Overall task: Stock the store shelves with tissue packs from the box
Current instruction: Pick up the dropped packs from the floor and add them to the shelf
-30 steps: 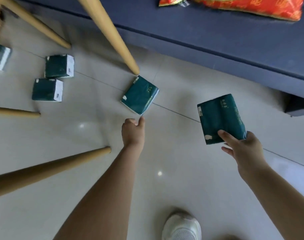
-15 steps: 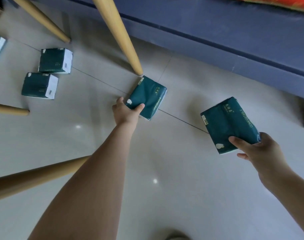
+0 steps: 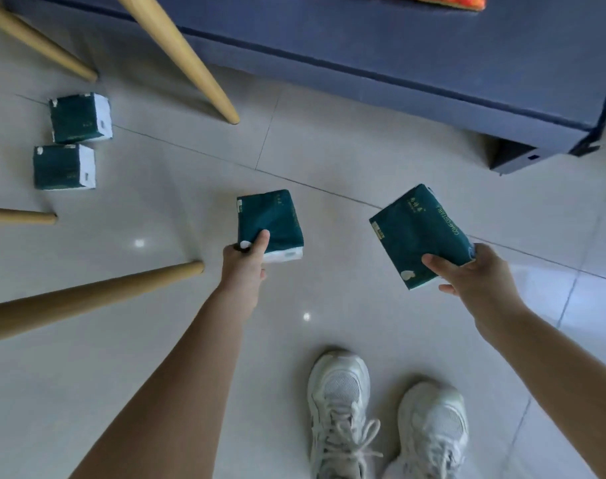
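The left hand pinches one green pack by its near end, thumb on top; the right hand clamps a second pack likewise. Both long axes point toward the blue ledge, the right one nearer it; two loose packs lie farther from it

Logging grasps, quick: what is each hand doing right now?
Left hand: grips a green tissue pack, thumb on top.
Right hand: grips a second green tissue pack, thumb on top.
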Available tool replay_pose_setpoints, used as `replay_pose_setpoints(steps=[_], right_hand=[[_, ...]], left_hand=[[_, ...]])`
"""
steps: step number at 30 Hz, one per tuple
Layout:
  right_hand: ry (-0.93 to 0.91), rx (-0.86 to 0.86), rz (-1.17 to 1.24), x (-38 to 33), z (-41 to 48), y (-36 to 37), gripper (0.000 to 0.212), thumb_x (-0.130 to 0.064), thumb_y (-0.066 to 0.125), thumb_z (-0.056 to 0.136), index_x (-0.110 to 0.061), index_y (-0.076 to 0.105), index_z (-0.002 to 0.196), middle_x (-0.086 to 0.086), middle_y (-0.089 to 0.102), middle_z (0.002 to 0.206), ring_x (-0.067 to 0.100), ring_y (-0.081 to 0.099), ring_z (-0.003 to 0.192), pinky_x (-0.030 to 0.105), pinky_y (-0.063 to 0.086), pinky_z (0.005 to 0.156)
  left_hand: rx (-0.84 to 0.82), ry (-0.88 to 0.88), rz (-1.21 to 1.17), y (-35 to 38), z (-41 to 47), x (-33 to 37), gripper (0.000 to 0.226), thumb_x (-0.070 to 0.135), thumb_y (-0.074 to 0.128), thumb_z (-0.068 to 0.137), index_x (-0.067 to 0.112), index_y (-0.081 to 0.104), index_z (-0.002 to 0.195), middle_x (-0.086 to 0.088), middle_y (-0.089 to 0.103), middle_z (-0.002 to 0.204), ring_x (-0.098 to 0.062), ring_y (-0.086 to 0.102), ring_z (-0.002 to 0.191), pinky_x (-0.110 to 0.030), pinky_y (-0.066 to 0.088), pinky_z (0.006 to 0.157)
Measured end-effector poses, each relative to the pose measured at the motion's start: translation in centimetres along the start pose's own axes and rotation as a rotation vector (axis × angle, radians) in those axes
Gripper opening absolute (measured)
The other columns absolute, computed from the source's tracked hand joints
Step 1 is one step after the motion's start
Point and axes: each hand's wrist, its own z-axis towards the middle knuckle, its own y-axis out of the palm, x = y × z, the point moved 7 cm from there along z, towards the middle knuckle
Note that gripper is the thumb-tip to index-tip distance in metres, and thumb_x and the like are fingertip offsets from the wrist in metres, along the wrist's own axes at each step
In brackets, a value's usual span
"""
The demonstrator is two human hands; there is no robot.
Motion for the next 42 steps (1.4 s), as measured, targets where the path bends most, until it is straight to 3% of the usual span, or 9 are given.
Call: replay_pose_setpoints(steps=[4,7,12,21,24,27,32,38,42], right_hand=[[-0.002,-0.004,0.018,-1.1,-6.6,-3.4,0.034,-0.019,0.075,0.079,-0.01,0.052,0.102,0.002,0.057,0.085,0.021,0.056,0.074,0.05,0.053,0.088],[-0.015,0.023,0.045,-2.6,-11.5,-6.7,0.035,-0.021,0.074,0.08,-0.008,0.051,0.104,0.007,0.058,0.092,0.023,0.057,0.079,0.048,0.054,0.086],[-0.007,0.078,0.143,-5.8,-19.8,-13.1,0.036,-0.02,0.075,0.08,-0.008,0.05,0.103,0.008,0.057,0.098,0.024,0.057,0.086,0.042,0.054,0.085],[-0.13,0.161,0.35,-15.1,-36.7,-23.1,0.036,-0.021,0.073,0.082,-0.009,0.048,0.104,0.002,0.052,0.085,0.023,0.056,0.089,0.038,0.051,0.082],[-0.21,0.198,0.44,-18.0,-43.5,-25.4,0.034,-0.02,0.071,0.084,-0.008,0.048,0.107,0.0,0.052,0.085,0.02,0.055,0.087,0.036,0.049,0.079],[-0.265,0.231,0.517,-20.5,-50.1,-27.4,0.035,-0.021,0.071,0.083,-0.009,0.049,0.106,0.004,0.054,0.091,0.021,0.055,0.088,0.032,0.047,0.071],[-0.412,0.244,0.636,-26.7,-59.6,-31.0,0.024,-0.013,0.07,0.084,-0.008,0.051,0.098,0.007,0.058,0.092,0.015,0.057,0.077,0.023,0.05,0.065],[-0.605,0.238,0.689,-33.3,-67.7,-35.1,0.019,-0.005,0.071,0.082,-0.007,0.054,0.091,0.006,0.06,0.084,0.012,0.059,0.068,0.013,0.051,0.051],[-0.689,0.25,0.639,-37.1,-71.0,-37.9,0.029,-0.007,0.073,0.081,-0.003,0.052,0.1,0.009,0.059,0.087,0.014,0.058,0.065,0.013,0.049,0.048]], left_hand=[[-0.126,-0.048,-0.016,-0.5,-9.1,0.2,0.033,0.042,0.053,0.093,0.008,0.05,0.095,-0.001,0.039,0.072,-0.012,0.033,0.055,-0.011,0.032,0.04],[-0.158,-0.066,-0.125,-0.9,-15.3,2.1,0.032,0.045,0.049,0.094,0.014,0.049,0.086,0.001,0.039,0.072,-0.013,0.03,0.056,-0.019,0.029,0.051],[-0.206,-0.046,-0.21,-3.7,-25.8,7.2,0.028,0.045,0.042,0.098,0.018,0.051,0.097,-0.001,0.044,0.084,-0.014,0.032,0.059,-0.022,0.027,0.051],[-0.491,0.196,-0.274,-12.7,-43.6,20.0,0.02,0.038,0.048,0.097,0.02,0.054,0.103,0.0,0.056,0.087,-0.014,0.043,0.061,-0.023,0.034,0.06],[-0.575,0.277,-0.368,-16.6,-49.0,23.6,0.011,0.026,0.051,0.097,0.018,0.054,0.103,0.005,0.06,0.084,-0.006,0.057,0.059,-0.022,0.038,0.063],[-0.66,0.312,-0.433,-20.6,-53.9,26.2,0.001,0.017,0.055,0.095,0.017,0.055,0.096,0.0,0.064,0.092,-0.012,0.061,0.08,-0.023,0.042,0.07],[-0.801,0.389,-0.508,-25.8,-60.8,30.9,0.005,0.011,0.054,0.093,0.013,0.053,0.098,-0.007,0.065,0.101,-0.019,0.062,0.089,-0.026,0.043,0.072],[-0.891,0.574,-0.55,-29.7,-68.2,37.7,0.011,0.006,0.052,0.093,0.01,0.055,0.103,-0.011,0.066,0.109,-0.026,0.062,0.105,-0.037,0.043,0.098],[-0.925,0.654,-0.635,-31.6,-72.3,41.6,0.02,0.003,0.052,0.093,0.013,0.055,0.109,-0.008,0.067,0.106,-0.023,0.062,0.101,-0.034,0.046,0.092]])
